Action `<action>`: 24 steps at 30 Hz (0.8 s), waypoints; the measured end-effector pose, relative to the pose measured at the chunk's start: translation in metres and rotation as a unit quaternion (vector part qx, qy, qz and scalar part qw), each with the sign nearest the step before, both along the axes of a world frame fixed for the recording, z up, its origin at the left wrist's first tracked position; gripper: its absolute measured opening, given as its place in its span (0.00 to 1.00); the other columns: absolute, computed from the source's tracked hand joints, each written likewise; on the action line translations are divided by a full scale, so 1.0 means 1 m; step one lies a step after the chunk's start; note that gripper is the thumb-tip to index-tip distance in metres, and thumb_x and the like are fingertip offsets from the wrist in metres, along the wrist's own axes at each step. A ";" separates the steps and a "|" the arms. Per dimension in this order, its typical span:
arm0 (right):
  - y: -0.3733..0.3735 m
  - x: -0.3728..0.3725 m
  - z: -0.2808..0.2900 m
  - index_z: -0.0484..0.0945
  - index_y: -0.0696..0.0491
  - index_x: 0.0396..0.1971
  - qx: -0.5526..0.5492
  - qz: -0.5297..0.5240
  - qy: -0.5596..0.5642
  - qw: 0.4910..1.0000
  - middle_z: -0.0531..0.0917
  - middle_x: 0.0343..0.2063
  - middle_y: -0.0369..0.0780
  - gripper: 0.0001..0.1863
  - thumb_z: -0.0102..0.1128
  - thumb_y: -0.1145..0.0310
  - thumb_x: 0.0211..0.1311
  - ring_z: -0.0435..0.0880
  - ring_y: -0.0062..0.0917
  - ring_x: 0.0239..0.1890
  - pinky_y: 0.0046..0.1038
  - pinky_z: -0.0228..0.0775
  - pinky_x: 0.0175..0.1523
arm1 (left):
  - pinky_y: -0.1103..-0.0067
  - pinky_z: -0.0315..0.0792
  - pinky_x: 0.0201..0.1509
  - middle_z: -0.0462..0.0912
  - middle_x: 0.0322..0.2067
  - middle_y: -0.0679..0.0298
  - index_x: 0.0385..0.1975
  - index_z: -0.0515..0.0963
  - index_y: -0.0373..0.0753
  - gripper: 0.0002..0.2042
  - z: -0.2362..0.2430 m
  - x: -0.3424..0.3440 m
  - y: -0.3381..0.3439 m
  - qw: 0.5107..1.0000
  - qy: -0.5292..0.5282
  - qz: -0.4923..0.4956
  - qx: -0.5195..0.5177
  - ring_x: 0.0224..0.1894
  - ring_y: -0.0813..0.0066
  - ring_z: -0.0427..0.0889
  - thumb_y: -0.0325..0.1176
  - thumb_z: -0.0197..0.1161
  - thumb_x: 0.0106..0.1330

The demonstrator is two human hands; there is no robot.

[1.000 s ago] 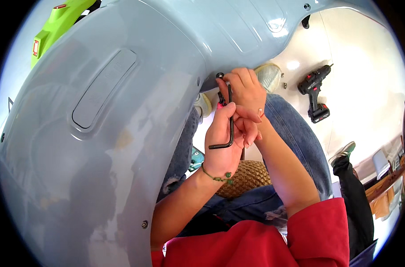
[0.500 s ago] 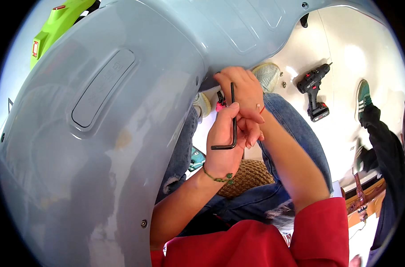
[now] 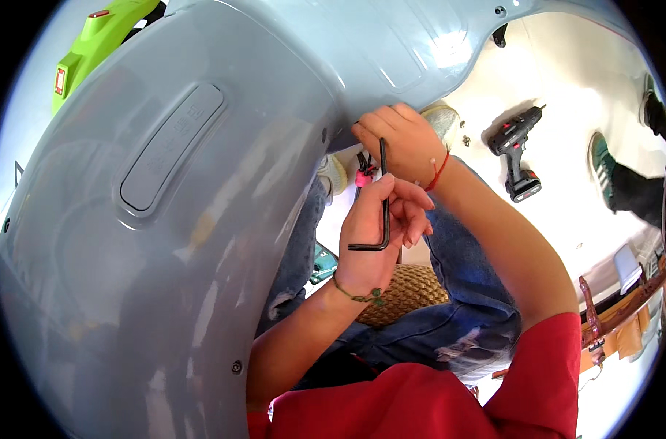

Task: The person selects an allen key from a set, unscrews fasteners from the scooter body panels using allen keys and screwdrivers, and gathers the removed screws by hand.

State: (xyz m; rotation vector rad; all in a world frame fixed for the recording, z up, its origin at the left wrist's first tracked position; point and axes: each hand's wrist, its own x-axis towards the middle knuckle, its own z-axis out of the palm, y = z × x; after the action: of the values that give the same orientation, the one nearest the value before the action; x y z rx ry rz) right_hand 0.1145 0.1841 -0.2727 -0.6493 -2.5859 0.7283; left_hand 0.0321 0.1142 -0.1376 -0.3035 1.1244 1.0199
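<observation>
A black L-shaped hex key (image 3: 386, 221) lies across my left hand (image 3: 368, 219), pinned by the thumb with its short arm over the palm. Green cord circles that wrist. Just beyond, my right hand (image 3: 402, 143) is closed, its fingers curled at the inner edge of a large glossy grey-blue body panel (image 3: 223, 175); the fingertips are out of sight, as is anything they grip. Between the hands and the panel hangs a black cable with a pink tie (image 3: 362, 178). A screw (image 3: 236, 366) sits in the panel's lower part.
A black cordless drill (image 3: 516, 150) lies on the pale floor to the right, near small metal pieces (image 3: 465, 140). Another person's green shoe (image 3: 602, 172) stands farther right. A woven brown seat (image 3: 402, 296) is under me. A lime-green part (image 3: 99, 44) shows at top left.
My right elbow has swung outward to the right, and that hand has turned slightly at the panel edge. The left hand with the hex key has barely moved. The other person's legs have shifted.
</observation>
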 end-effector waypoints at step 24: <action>0.028 -0.002 -0.008 0.75 0.53 0.24 0.062 0.173 0.051 0.982 0.71 0.28 0.36 0.05 0.57 0.69 0.46 0.74 0.29 0.34 0.28 0.69 0.41 | 0.78 0.69 0.35 0.71 0.15 0.66 0.29 0.76 0.32 0.24 0.000 -0.002 -0.002 0.999 -0.033 -0.023 0.019 0.20 0.78 0.70 0.45 0.37 0.74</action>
State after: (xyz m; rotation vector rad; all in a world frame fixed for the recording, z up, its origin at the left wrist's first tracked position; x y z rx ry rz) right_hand 0.1126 0.2119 -0.2804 -0.1196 -2.6501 0.6748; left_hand 0.0299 0.1125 -0.1379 -0.2772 1.0474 0.9822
